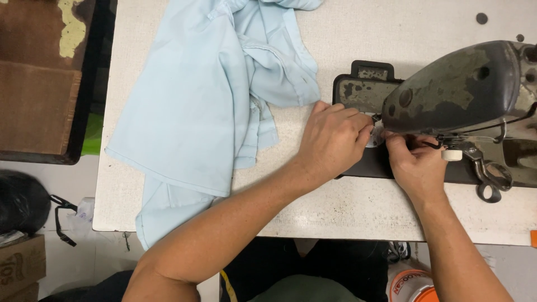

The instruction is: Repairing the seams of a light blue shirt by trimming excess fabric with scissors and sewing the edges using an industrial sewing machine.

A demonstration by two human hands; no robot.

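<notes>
- pale blue garment (207, 100) lies bunched on the left half of the desk (335, 207), one part hanging over the near edge; looks pushed aside so the needle area stays free, neither hand touches it.
- sewing machine (464, 89), dark and worn with chipped paint, sits at the right side of the desk; its head overhangs the dark bed plate (358, 92).
- left hand (333, 140) rests on the bed plate's left end, fingers curled toward the needle area, likely braced there for steadiness.
- right hand (414, 165) sits just under the machine head, fingertips pinched together next to the left hand's; both hands meet at a small round silvery piece (375, 137) by the needle area.
- cannot tell which hand actually grips that piece, or whether thread is between the fingers; too small and partly hidden.
- small white knob (451, 155) and a metal lever (489, 179) hang off the machine head just right of the right hand, untouched.
- brown board (39, 84) beyond the desk's left edge, black bag (19, 201) and cardboard box (22, 265) on the floor below it.
</notes>
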